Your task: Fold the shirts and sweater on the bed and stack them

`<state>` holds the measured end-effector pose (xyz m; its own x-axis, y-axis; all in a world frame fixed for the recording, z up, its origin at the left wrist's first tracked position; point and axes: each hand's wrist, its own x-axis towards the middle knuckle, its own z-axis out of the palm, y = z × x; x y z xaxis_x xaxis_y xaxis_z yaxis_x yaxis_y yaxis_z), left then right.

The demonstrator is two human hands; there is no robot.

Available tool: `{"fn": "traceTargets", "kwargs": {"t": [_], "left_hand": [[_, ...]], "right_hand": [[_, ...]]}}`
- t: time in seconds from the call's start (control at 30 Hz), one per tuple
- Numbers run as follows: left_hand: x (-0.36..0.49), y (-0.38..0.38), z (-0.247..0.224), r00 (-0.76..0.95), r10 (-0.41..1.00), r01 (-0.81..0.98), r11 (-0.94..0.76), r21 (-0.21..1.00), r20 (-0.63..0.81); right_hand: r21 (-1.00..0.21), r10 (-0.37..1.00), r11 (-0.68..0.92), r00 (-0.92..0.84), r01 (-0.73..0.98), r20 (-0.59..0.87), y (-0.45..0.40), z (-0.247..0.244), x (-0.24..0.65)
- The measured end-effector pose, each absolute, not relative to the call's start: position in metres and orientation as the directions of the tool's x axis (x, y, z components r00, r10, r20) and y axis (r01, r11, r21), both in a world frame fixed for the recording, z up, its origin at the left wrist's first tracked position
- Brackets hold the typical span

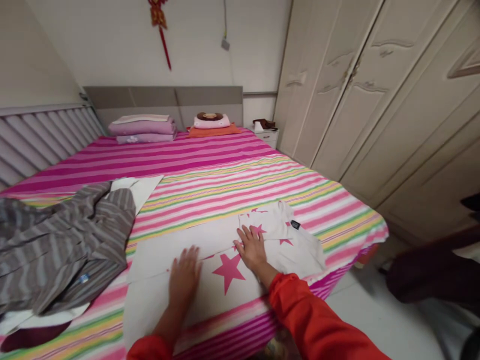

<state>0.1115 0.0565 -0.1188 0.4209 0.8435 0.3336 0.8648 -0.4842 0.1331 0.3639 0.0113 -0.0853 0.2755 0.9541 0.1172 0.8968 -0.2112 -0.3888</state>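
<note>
Head view, white garment: the white garment with pink stars [161, 295] lies spread in front of you, near the bed's closest edge, with one layer folded along its far side.
Large star: the big pink star [228, 271] shows between your two hands.
Dark tag: a small black tag [295, 225] sits at the garment's right end.
Your left hand: your left hand [184, 275] is palm down on the left half of the white cloth, fingers straight and open, slightly blurred.
Your right hand: your right hand [252, 248] presses on the folded layer, fingers extended and a little apart, beside a smaller star.
Your sleeves: both red sleeves [311, 315] reach in from below.
Grey clothes: a striped grey garment [93, 235] lies crumpled to your left, over some white cloth [148, 191].
Bedding: a striped sheet [217, 185] lies beneath everything; folded purple bedding [144, 126] rests near the headboard [210, 102].
Right side: a pale wardrobe [330, 75] stands beyond the bed.
</note>
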Motion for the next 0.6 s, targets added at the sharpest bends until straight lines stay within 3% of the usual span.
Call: {"fn": "traceTargets", "kwargs": {"t": [0.23,0.43,0.5,0.6], "left_hand": [[0.004,0.064,-0.104,0.086,0.945,0.975,-0.145,0.169,0.315],[0.005,0.066,-0.092,-0.132,0.969,0.961,0.073,0.266,0.211],[0.025,0.064,-0.086,-0.152,0.955,0.960,0.081,0.270,0.255],[0.065,0.058,-0.081,0.008,0.942,0.964,-0.096,0.246,0.336]], "right_hand": [[-0.463,0.954,-0.194,0.276,0.865,0.116,0.012,-0.084,0.364],[-0.497,0.971,-0.145,0.220,0.856,0.096,0.005,-0.083,0.380],[-0.441,0.968,-0.121,0.203,0.890,0.145,-0.004,-0.087,0.397],[-0.344,0.957,-0.122,0.203,0.931,0.208,-0.019,-0.093,0.429]]}}
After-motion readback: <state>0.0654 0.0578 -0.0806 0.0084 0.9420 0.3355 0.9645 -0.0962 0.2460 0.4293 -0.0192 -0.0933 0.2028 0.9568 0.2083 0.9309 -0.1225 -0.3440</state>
